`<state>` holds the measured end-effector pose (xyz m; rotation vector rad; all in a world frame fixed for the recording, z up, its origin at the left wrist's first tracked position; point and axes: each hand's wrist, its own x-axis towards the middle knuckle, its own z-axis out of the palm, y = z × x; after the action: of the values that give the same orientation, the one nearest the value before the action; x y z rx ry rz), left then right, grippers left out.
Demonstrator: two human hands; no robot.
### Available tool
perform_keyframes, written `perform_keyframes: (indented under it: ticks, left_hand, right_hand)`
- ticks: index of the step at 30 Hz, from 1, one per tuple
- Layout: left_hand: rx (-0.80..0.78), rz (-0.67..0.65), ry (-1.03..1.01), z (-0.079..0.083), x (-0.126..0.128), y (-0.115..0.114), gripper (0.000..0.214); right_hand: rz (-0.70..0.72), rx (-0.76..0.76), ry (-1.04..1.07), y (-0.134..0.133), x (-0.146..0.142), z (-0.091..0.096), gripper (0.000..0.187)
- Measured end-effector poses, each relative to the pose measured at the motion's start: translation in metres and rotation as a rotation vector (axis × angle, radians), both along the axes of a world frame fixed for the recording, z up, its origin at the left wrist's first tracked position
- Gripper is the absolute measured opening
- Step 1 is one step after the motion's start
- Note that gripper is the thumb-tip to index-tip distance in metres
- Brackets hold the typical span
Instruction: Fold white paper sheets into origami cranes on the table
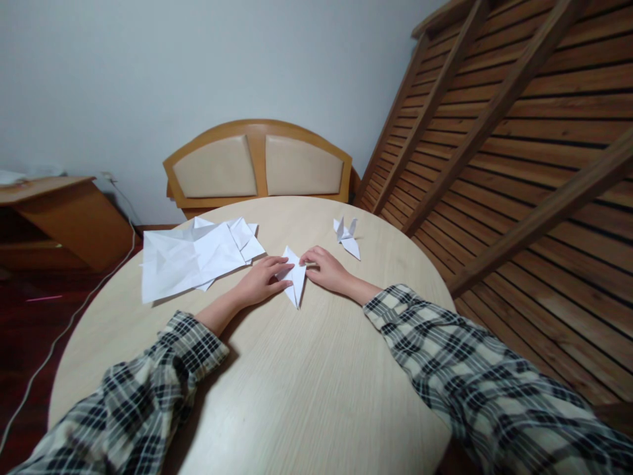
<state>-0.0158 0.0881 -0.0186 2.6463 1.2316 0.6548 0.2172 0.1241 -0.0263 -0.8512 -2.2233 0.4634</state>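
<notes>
My left hand point(261, 280), fingers loosely spread, lies on the folded white paper point(297, 277) on the table point(306, 382), apparently steadying it; my right hand point(325, 269) curls at its edge, grip unclear. A paper crane point(349, 243) stands apart, perhaps leaving room.

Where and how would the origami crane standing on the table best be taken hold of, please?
I would lightly pinch the broad near flap of the origami crane between thumb and forefinger, coming from the person's side, probably with the right hand, the closer one. That flap points toward the person, while the narrower points stick up behind it and look easier to bend.
</notes>
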Motion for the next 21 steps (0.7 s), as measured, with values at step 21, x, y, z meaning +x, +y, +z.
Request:
perform_keyframes:
  ticks: [21]
  left_hand:
    - [0.007, -0.049, -0.019, 0.007, 0.001, -0.002, 0.03]
  right_hand:
    - [0.146, 0.191, -0.231, -0.002, 0.001, 0.006, 0.005]
